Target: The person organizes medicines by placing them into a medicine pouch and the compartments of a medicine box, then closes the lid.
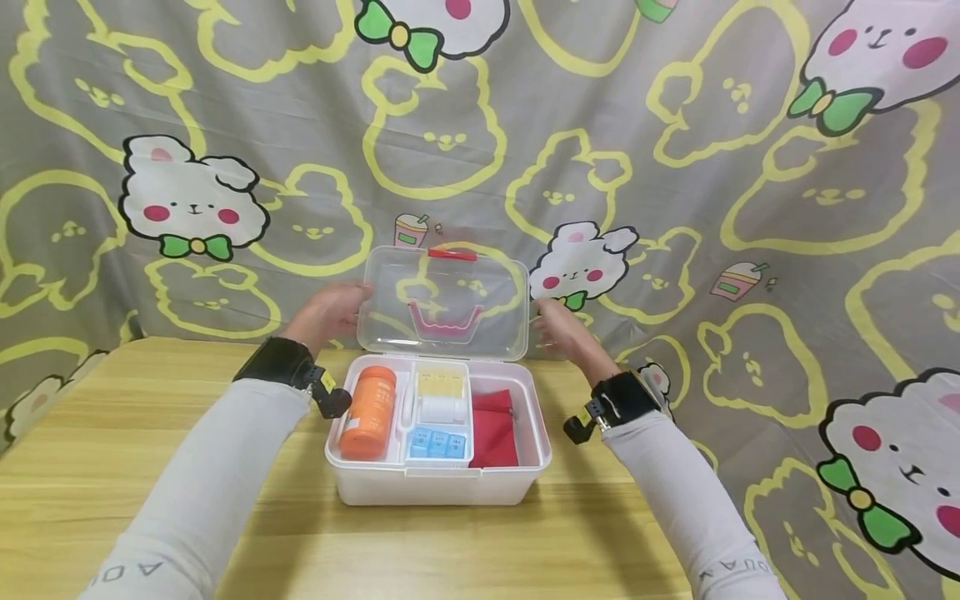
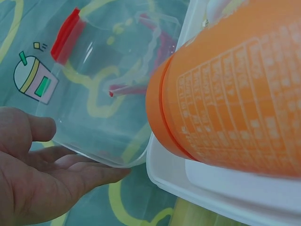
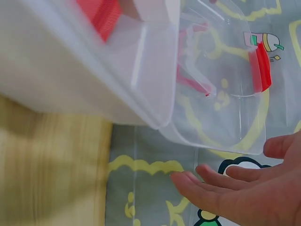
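Note:
A white plastic storage box [image 1: 442, 490] stands on the table with its clear lid [image 1: 386, 287] raised upright at the back. My left hand [image 1: 330, 310] is at the lid's left edge, its fingers extended along the outer side in the left wrist view. Opposite it, my right hand [image 1: 564, 329] is beside the right edge, fingers stretched out and thumb near the lid's corner. The lid has a red latch [image 1: 452, 254] and a pinkish-red handle [image 1: 446, 327]. Inside the box lie an orange bottle [image 1: 369, 412], a blue pill organizer [image 1: 437, 443] and a red pouch [image 1: 493, 427].
A tray section in the box also holds a yellow compartment case [image 1: 440, 382] and a white roll [image 1: 441, 409]. Behind the wooden table [image 1: 150, 433] hangs a grey cartoon-print curtain [image 1: 315, 125], close to the raised lid.

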Motion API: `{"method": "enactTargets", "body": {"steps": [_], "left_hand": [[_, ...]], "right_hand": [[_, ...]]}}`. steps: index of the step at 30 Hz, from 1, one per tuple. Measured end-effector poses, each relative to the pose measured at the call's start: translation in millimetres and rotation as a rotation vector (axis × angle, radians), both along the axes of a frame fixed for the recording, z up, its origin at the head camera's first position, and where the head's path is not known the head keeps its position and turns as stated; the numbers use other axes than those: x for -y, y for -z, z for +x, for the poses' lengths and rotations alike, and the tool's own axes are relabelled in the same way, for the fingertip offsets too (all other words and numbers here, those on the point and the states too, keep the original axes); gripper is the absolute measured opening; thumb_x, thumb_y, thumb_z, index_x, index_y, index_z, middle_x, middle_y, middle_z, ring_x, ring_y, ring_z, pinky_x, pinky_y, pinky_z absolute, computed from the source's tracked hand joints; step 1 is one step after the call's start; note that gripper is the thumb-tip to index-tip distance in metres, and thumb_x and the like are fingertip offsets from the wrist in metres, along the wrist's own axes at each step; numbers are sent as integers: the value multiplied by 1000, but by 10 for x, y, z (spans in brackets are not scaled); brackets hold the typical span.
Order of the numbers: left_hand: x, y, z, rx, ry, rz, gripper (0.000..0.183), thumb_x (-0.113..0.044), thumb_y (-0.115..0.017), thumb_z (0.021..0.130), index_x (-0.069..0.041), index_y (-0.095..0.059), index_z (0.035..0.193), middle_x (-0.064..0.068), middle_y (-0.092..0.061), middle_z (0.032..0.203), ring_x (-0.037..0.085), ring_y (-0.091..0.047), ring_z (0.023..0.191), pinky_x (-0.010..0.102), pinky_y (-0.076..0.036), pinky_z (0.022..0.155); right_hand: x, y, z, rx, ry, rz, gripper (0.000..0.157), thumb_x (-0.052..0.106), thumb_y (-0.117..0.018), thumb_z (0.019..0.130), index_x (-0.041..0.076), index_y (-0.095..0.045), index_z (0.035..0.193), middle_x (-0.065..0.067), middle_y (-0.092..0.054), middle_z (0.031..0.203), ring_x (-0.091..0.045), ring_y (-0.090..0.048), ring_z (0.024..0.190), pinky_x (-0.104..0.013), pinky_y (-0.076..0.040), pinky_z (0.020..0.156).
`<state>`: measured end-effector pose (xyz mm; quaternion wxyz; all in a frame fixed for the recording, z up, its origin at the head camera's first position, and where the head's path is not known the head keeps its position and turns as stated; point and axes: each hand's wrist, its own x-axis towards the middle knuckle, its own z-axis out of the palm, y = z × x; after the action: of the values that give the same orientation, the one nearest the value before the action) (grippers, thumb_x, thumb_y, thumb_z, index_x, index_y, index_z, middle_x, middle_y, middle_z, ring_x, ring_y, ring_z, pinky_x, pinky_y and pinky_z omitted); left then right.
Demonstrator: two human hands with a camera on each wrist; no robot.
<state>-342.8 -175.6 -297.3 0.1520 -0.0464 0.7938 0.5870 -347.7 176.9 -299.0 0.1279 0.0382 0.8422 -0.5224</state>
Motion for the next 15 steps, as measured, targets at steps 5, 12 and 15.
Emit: {"method": "enactTargets", "body": {"steps": [5,12,15], "left_hand": [[2,-9,-16,4,20,-5,61,-28,-25,112,3,-6,160,27,-13,167,43,-26,152,49,-31,123],[-4,-47,-14,12,61,-22,62,-30,-23,112,6,-6,160,29,-13,166,45,-26,151,50,-30,123],[-5,-81,-8,22,65,-14,62,-31,-23,112,6,-7,159,30,-14,166,47,-26,150,51,-29,123]], "right_hand": [[78,-85,-54,44,16,-78,63,43,-30,107,11,-24,161,-32,-44,151,-49,-50,135,-55,-41,115],[79,-120,-65,71,25,-139,63,45,-31,107,11,-28,160,-35,-44,149,-49,-52,133,-54,-44,113],[56,-143,-46,68,33,-175,64,46,-31,107,10,-28,160,-34,-44,149,-49,-51,133,-55,-44,113]]}}
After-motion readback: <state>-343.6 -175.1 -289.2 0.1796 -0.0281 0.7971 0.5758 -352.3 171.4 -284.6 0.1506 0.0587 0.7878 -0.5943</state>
